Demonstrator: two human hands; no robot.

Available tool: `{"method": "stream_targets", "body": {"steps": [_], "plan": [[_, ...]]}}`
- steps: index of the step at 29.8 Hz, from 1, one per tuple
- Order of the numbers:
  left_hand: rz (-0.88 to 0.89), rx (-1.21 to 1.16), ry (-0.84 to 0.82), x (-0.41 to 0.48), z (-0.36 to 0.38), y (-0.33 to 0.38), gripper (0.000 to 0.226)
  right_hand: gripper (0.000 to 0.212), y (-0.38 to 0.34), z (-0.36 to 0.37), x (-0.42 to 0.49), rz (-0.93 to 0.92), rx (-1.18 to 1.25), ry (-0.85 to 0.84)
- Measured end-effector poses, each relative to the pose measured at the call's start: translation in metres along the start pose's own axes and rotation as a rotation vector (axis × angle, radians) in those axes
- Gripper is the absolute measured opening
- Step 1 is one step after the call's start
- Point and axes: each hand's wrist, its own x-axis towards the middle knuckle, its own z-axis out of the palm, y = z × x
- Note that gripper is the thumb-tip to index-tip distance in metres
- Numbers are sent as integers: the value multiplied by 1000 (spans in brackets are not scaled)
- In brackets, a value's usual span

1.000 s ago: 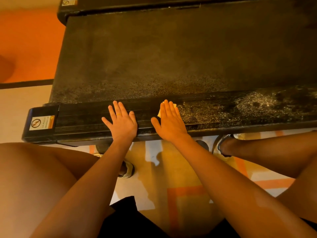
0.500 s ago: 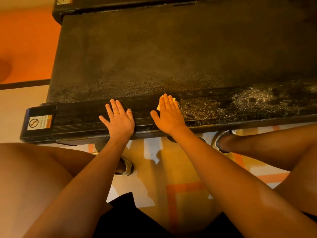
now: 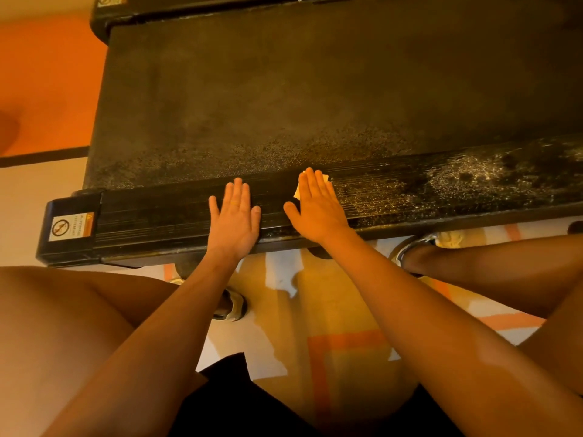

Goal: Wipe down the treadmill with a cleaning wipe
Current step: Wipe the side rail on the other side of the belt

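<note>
A black treadmill fills the upper view, its dusty belt (image 3: 284, 99) behind a ribbed side rail (image 3: 151, 216). My left hand (image 3: 235, 219) lies flat on the rail, fingers straight. My right hand (image 3: 317, 209) presses flat on a pale cleaning wipe (image 3: 325, 177), of which only small corners show past my fingers. To the right of that hand the rail is speckled with white dust or foam (image 3: 457, 184); to the left it looks darker and cleaner.
A warning sticker (image 3: 72, 227) marks the rail's left end cap. My bare knees frame the view, with my shoes (image 3: 235, 305) on patterned floor under the rail. Orange flooring (image 3: 47, 83) lies left of the treadmill.
Both hands keep much the same place on the rail. My left hand's fingers have drawn closer together. The view itself has shifted a little.
</note>
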Motion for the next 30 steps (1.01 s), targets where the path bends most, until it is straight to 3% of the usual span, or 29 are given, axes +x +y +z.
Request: {"method": "stream_targets", "body": {"steps": [2,8,13,18,21,26,30], "plan": [[87,10,6,-2,5,10,60,78,1,2,-8,-21,-17,19],[26,25,49,2,13,17,60,68,25,19,-50,-168,-209,61],[14,15,46,3,13,18,60,71,60,9,-66,-281,-187,92],[10,15,55,2,14,19,60,78,109,7,-85,-191,-134,184],[12,11,50,2,13,20,60,78,102,11,-86,-135,-110,212],[3,1,51,2,14,20,59,79,50,16,-77,-176,-170,121],[2,-17,50,3,15,20,60,80,84,5,-82,-143,-180,118]]}}
